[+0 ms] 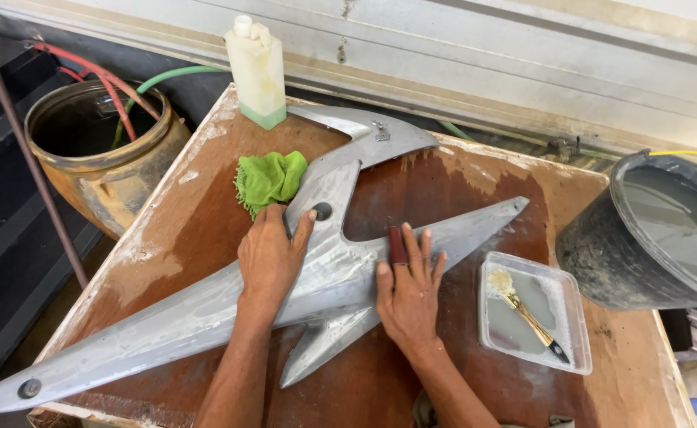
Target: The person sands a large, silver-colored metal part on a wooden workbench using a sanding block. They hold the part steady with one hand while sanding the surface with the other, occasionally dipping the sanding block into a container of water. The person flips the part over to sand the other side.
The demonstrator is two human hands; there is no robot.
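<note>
Two hands work your grey branched panel (325, 269) on the wet surface (459, 182): left grip (272, 255) flat and open pinning it, right grip (409, 295) pressing a small dark red block (397, 246); it looks stiff, light, slippery, best held along its edges.

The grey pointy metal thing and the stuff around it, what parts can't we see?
Head view:
- Grey metal piece: middle hidden under left hand and right hand.
- Dark red block: lower end hidden under the right hand's fingers.
- Black bucket: cut off by the right edge.
- Rusty drum: its inside is too dark.
</note>
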